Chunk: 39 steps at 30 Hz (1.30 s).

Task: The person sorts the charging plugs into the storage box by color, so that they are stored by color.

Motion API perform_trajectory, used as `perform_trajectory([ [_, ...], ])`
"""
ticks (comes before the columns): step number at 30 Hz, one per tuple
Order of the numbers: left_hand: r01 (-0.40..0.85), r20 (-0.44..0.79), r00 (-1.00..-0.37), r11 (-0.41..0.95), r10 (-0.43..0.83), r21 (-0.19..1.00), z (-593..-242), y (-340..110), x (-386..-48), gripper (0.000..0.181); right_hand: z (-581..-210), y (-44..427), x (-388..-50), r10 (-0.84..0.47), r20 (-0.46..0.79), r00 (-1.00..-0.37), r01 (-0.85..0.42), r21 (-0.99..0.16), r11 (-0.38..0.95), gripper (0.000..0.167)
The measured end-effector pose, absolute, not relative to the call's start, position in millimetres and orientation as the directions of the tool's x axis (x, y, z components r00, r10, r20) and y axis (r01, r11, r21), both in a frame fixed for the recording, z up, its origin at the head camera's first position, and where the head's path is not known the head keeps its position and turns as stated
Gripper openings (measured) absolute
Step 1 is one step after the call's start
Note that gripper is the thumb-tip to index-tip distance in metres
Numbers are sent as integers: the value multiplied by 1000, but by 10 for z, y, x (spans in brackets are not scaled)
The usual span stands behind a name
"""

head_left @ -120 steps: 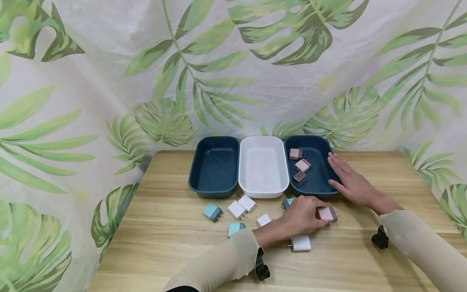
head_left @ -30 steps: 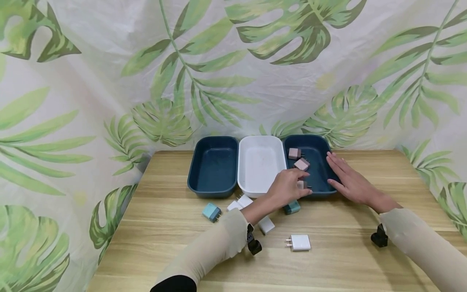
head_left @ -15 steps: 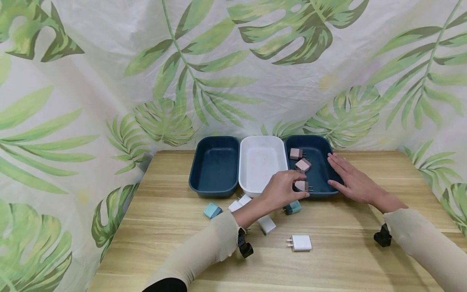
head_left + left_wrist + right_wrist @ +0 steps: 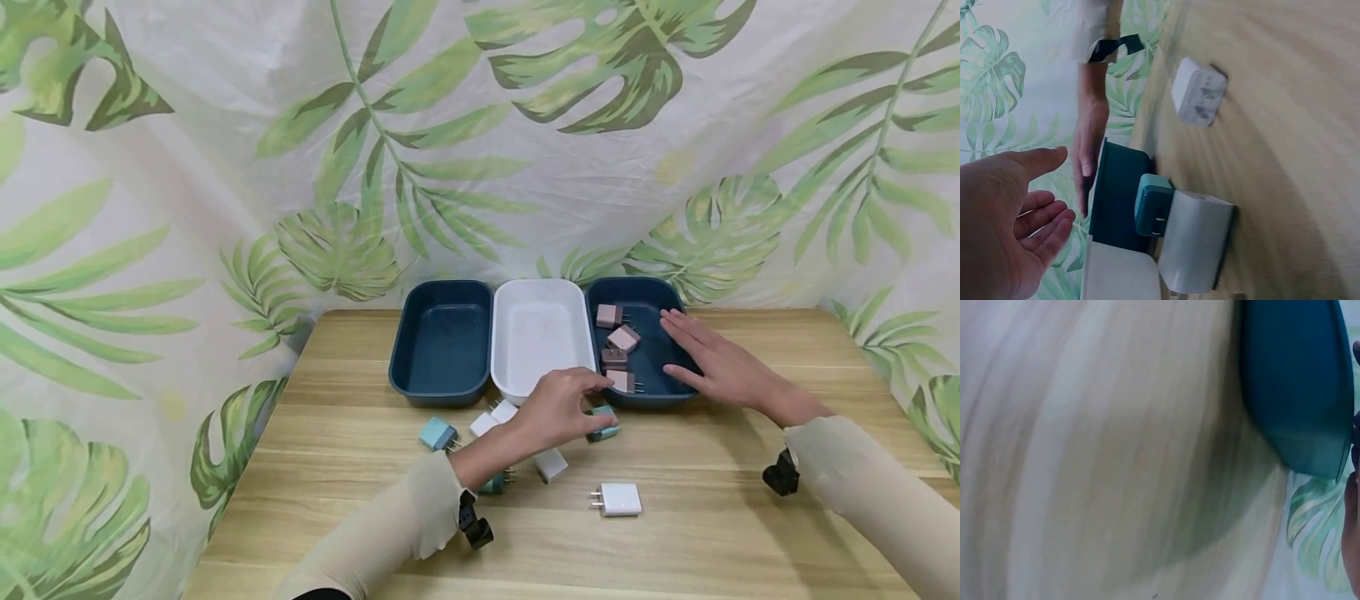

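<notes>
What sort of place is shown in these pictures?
Probably an indoor work corner set up for sorting: a wooden-looking table, three trays with small chargers, and a leaf-patterned sheet behind.

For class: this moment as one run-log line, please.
left hand: holding nothing | right hand: at right navy tray | inside: four pink/brown wall chargers | tabletop: white chargers, teal chargers

Head view: teal charger partly hidden behind left wrist; second teal charger partly covered by left hand. Right-wrist view: right hand cut off by right edge, table grain blurred. Left-wrist view: white tray cut off at bottom; marks on white charger too blurred to read.
</notes>
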<state>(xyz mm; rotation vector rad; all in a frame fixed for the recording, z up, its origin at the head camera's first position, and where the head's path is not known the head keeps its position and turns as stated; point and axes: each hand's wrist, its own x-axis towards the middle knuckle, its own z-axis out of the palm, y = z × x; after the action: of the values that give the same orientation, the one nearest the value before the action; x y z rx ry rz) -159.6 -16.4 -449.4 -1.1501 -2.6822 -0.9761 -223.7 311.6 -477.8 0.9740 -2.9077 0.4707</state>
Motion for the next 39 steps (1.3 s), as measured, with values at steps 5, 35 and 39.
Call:
perform_trajectory([
  [5,677,283,-712,522,642,519,-4535,-223,-1532,49,-4693,2986,-2287,-604,97,-791,-604,-280,747,82],
  [35,732,187,-630,496,754,467,-4757,-395,-1232,61,-4659,2291,-2636,-780,106,-617,-775,-256,578,84],
  [39,737,197,-620,477,760,479,-4794,-413,-1234,61,-4668,2219,-2673,-782,90,-617,-771,-271,577,86],
])
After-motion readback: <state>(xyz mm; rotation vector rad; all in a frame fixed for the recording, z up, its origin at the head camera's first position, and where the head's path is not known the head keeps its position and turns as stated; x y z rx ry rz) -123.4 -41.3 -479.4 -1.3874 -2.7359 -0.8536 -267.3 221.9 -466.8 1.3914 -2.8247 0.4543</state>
